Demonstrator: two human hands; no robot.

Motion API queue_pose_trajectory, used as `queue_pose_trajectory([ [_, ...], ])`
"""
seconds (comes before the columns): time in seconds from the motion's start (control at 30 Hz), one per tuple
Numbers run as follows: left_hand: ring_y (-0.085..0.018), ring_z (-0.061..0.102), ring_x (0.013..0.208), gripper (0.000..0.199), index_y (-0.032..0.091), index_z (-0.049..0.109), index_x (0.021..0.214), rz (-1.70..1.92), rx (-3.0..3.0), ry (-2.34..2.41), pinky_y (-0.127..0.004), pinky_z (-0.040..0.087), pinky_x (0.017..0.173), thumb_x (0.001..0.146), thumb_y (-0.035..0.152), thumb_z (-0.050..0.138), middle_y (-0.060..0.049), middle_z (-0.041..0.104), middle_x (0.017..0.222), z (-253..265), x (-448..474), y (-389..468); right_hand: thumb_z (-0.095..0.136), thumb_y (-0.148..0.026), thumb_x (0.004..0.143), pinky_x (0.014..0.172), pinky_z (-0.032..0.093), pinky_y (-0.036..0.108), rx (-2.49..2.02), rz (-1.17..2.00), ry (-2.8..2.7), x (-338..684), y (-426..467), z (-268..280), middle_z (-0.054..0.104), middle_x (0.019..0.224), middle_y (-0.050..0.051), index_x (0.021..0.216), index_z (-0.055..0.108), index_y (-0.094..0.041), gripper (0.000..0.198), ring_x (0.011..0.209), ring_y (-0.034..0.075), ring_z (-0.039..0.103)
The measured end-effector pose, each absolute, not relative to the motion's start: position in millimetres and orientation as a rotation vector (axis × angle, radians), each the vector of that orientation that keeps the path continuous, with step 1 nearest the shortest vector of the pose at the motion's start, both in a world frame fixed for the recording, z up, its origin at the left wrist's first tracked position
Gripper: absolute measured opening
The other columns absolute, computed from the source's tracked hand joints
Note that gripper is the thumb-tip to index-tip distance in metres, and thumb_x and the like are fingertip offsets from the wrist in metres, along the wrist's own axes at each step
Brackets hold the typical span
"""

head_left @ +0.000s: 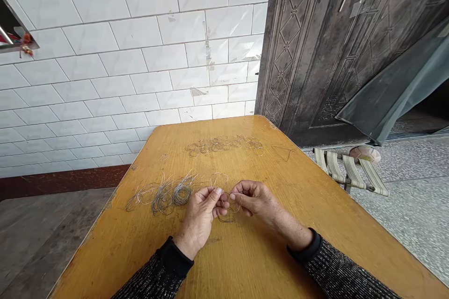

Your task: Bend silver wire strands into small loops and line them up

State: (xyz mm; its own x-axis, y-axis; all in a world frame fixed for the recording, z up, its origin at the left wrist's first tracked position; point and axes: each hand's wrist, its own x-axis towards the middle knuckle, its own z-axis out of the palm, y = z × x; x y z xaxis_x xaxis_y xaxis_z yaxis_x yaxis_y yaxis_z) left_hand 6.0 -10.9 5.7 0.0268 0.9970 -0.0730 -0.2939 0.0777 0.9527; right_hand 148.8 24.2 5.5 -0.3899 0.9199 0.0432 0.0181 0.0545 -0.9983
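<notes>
Right there, low over the wooden table [245, 261], it was all fingertips! The left hand [197, 218] had a thin wire [220, 173] pinched between thumb and forefinger, the other fingers curled in behind. In came the right hand [258, 202], thumb pressed to fingertips, nipping the same wire just beside it. The wire sat between the two hands, one loop standing above the fingers and more curves hanging below. Just left of the left hand lay a grey wire coil [174, 198], with looser wire bundles [159, 200] alongside, loose ends poking up! Further up the table, a row of small wire rings [217, 144] stretched across, and to its right lay a bent wire piece [289, 153]. Beyond the right edge stood a strapped stool [351, 175].
</notes>
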Motion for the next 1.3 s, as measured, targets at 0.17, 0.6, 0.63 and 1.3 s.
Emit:
queue_pose_trajectory([
  [0.17, -0.011, 0.054, 0.066, 0.025, 0.012, 0.056, 0.075, 1.229, 0.922, 0.996, -0.022, 0.043, 0.056, 0.072, 0.037, 0.061, -0.004, 0.058, 0.076, 5.3, 4.3, -12.0, 0.064, -0.041, 0.064, 0.033, 0.024, 0.016, -0.973, 1.424, -1.543, 150.3, 24.4, 5.4, 0.047, 0.046, -0.006, 0.058, 0.051, -0.015, 0.029, 0.033, 0.002, 0.033],
  [0.6, -0.010, 0.050, 0.061, 0.024, 0.012, 0.062, 0.069, 1.181, 0.943, 1.071, -0.020, 0.036, 0.049, 0.065, 0.036, 0.066, -0.004, 0.057, 0.068, 4.7, 3.5, -10.4, 0.066, -0.043, 0.060, 0.033, 0.025, 0.016, -0.925, 1.500, -1.498, 147.9, 23.9, 3.4, 0.051, 0.047, -0.005, 0.057, 0.054, -0.015, 0.031, 0.033, 0.002, 0.034],
  [0.63, -0.011, 0.050, 0.060, 0.025, 0.012, 0.063, 0.068, 1.173, 1.009, 1.113, -0.020, 0.036, 0.049, 0.066, 0.037, 0.065, -0.005, 0.058, 0.067, 5.4, 2.5, -9.8, 0.066, -0.042, 0.060, 0.033, 0.025, 0.016, -0.938, 1.483, -1.504, 148.0, 24.3, 2.7, 0.049, 0.045, -0.006, 0.056, 0.054, -0.015, 0.030, 0.032, 0.002, 0.034],
  [1.3, -0.007, 0.036, 0.041, 0.016, 0.015, 0.059, 0.067, 1.199, 1.300, 1.329, -0.019, 0.028, 0.041, 0.067, 0.031, 0.061, 0.006, 0.044, 0.048, 11.4, -4.1, -6.8, 0.064, -0.036, 0.065, 0.035, 0.028, 0.018, -0.960, 1.485, -1.489, 145.1, 19.3, 4.9, 0.046, 0.051, -0.008, 0.078, 0.051, -0.018, 0.025, 0.035, 0.004, 0.037],
])
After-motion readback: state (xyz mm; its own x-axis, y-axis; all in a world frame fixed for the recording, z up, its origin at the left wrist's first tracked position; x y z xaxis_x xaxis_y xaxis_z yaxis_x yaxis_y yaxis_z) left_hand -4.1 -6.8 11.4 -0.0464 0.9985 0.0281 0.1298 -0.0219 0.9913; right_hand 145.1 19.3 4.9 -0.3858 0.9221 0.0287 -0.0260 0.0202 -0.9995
